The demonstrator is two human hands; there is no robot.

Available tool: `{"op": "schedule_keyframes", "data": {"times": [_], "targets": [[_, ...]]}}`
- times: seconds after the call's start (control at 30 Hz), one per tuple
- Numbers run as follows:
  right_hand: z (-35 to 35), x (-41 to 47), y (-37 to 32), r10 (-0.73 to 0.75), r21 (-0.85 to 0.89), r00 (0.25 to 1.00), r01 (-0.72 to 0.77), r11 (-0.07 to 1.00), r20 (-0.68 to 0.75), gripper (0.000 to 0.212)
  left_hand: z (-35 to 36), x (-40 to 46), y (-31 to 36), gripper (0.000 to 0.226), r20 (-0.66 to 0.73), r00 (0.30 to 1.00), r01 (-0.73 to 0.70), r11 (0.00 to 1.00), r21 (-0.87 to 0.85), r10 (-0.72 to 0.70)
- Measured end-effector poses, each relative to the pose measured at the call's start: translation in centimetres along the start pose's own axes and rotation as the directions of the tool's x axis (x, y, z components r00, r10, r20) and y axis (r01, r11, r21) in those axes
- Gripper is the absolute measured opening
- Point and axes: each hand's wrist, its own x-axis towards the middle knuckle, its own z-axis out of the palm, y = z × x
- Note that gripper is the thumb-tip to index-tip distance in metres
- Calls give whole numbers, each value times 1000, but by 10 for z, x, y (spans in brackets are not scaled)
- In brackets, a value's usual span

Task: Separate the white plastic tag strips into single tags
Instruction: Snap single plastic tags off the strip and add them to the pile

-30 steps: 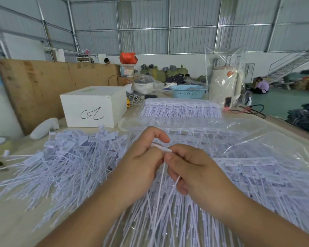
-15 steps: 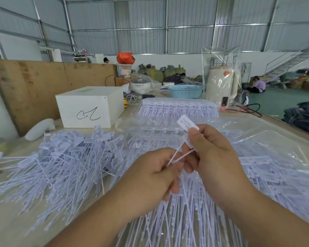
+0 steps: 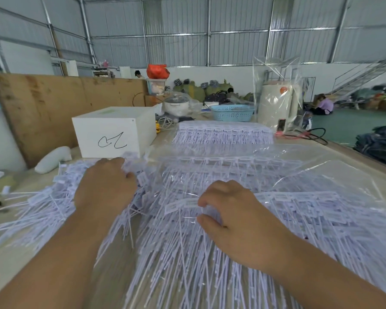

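The right hand [image 3: 239, 221] pinches a tag strip [image 3: 183, 205] between thumb and forefinger. The left hand [image 3: 105, 186] rests, fingers bent, on the loose tag pile [image 3: 42, 208]. Both piles lie on a wooden table [image 3: 0, 264]. Behind: white box [image 3: 114, 132], blue basket [image 3: 232, 112], corrugated metal walls [image 3: 176, 30].

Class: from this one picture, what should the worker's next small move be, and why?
Probably the right hand should close its grip on the strip at its fingertips and lift it toward the left hand, which rests on the loose tag pile. Neither hand clearly holds a tag yet.
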Motion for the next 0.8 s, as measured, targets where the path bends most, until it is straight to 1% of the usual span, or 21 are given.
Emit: {"op": "schedule_keyframes", "data": {"times": [0.1, 0.17, 0.23, 0.3, 0.33, 0.4, 0.43, 0.5, 0.57, 0.63, 0.67, 0.73, 0.8], "targets": [[0, 0, 5, 47, -101, 999, -47, 994, 2, 34, 1, -2, 6, 36, -38, 999, -24, 999, 42, 25], [1, 0, 8, 65, -140, 998, -61, 988, 20, 36, -2, -6, 12, 36, -55, 997, -60, 997, 49, 62], [1, 1, 10, 42, -150, 999, -42, 988, -5, 33, -4, -12, 19, 32, -80, 986, -147, 989, 5, 147], [-2, 3, 11, 14, -133, 998, -23, 991, -67, 27, -3, -25, 31, 26, -101, 964, -262, 950, -170, 248], [-4, 3, 10, 1, -126, 995, -13, 992, -99, 24, -3, -33, 39, 24, -81, 948, -317, 907, -277, 307], [-9, 4, 9, -34, -102, 986, 18, 995, -164, 20, -3, -50, 56, 31, 35, 908, -361, 821, -443, 418], [-11, 3, 9, -47, -70, 979, 34, 997, -196, 19, -2, -56, 62, 36, 98, 882, -360, 792, -494, 462], [-16, 2, 8, -54, -1, 967, 56, 998, -249, 18, 1, -62, 68, 41, 204, 843, -299, 748, -593, 498], [-21, 0, 8, -51, 40, 962, 64, 997, -267, 16, -1, -63, 69, 41, 299, 825, -141, 686, -714, 480], [-24, -1, 8, -51, 92, 968, 76, 993, -246, 13, -4, -60, 68, 32, 348, 826, 7, 611, -792, 442], [-26, -1, 9, -56, 116, 975, 83, 990, -216, 12, -7, -58, 67, 26, 352, 831, 43, 582, -812, 430], [-28, -1, 9, -71, 163, 991, 89, 983, -111, 7, -11, -58, 67, 21, 354, 822, 67, 542, -837, 445], [-29, -2, 10, -78, 232, 997, 76, 970, -1, 15, -15, -61, 67, 19, 369, 789, 58, 538, -841, 492]]}}
